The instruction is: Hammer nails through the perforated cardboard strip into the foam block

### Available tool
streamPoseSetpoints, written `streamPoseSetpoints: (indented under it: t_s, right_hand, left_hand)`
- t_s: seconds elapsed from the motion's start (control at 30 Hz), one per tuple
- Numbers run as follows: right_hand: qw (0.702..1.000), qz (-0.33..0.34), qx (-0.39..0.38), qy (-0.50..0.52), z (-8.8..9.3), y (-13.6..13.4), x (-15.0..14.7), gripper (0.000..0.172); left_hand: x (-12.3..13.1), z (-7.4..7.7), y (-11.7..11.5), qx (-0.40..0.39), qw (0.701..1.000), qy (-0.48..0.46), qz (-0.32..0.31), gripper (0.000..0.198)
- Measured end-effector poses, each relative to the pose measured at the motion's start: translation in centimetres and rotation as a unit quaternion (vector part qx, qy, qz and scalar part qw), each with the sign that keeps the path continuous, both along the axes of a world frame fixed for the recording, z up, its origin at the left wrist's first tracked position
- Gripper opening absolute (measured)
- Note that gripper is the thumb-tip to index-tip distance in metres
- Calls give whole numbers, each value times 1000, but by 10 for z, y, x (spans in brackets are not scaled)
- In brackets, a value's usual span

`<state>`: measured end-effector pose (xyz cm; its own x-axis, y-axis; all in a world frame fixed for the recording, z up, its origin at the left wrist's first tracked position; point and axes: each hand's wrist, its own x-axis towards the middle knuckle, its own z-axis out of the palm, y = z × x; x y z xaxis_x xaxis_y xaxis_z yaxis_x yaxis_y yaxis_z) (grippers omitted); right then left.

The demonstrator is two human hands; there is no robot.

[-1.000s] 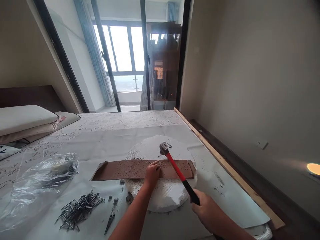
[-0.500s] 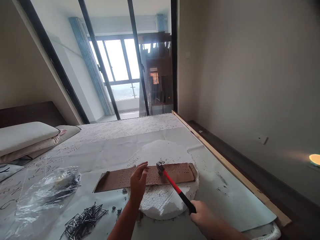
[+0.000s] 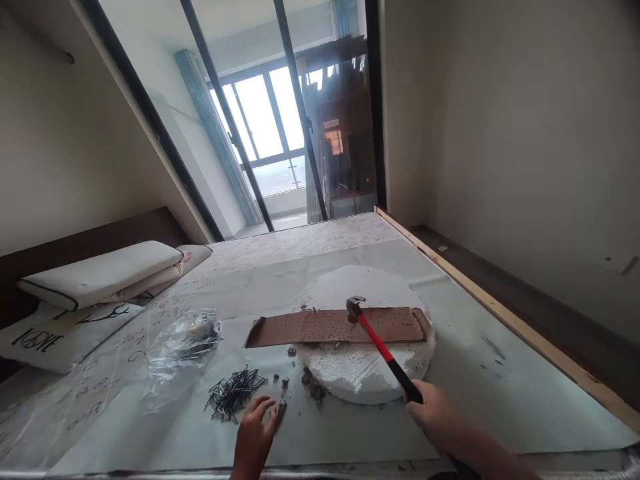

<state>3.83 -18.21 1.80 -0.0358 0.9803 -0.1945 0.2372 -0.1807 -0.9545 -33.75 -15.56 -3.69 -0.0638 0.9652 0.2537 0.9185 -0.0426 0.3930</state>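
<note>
Since half a second ago the left hand [image 3: 254, 430] has left the perforated brown strip [image 3: 340, 326] and dropped to the near edge of the bed [image 3: 465, 393]. It now lies palm down, fingers spread, beside the heap of nails [image 3: 233, 395]. Its grip is released and holds nothing, with the fingertips just short of a loose nail [image 3: 281, 411]. The right hand [image 3: 431, 415] keeps its grip clenched round the black end of the hammer [image 3: 384, 353]. The red shaft slants up and away, and the head sits at the strip near its middle; whether it touches or hovers just above, I cannot tell. Holding that far back on the handle looks like a hold for leverage. The strip lies flat across the white foam disc [image 3: 373, 373], its left end overhanging onto the bed; the foam likely serves as soft backing under the many holes. Dark crumbs of debris [image 3: 313, 390] lie between the nails and the disc. A crumpled clear plastic bag [image 3: 183, 343] lies just left of the heap, pillows [image 3: 100, 273] well apart beyond it, and a wooden slat [image 3: 500, 310] lines the bed's right edge. Nothing lies between the left hand and the nails.
</note>
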Motion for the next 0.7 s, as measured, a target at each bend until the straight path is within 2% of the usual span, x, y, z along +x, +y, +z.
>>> streamPoseSetpoints:
  t_s: [0.1, 0.17, 0.27, 0.33, 0.43, 0.57, 0.7]
  right_hand:
    - [997, 20, -45, 58, 13, -17, -13, 9]
    - [986, 50, -70, 143, 26, -30, -25, 14]
    - [962, 72, -67, 256, 32, -44, -44, 17]
    - [953, 68, -71, 286, 25, -46, -52, 17]
    - [953, 51, -73, 289, 4, -43, -54, 19]
    - [958, 13, -76, 276, -20, -36, -42, 21]
    - [956, -29, -85, 278, -32, -31, -30, 22]
  left_hand:
    - [-6, -7, -3, -108, 992, 61, 31, 26]
    - [-4, -8, -1, -167, 979, 103, 48, 23]
    - [4, -6, 3, -199, 969, 141, 47, 22]
    - [9, -4, 7, -202, 966, 159, 42, 23]
    - [13, -4, 13, -207, 961, 179, 33, 22]
    - [11, -8, 24, -225, 956, 185, 31, 21]
    - [11, -11, 35, -248, 946, 203, 42, 20]
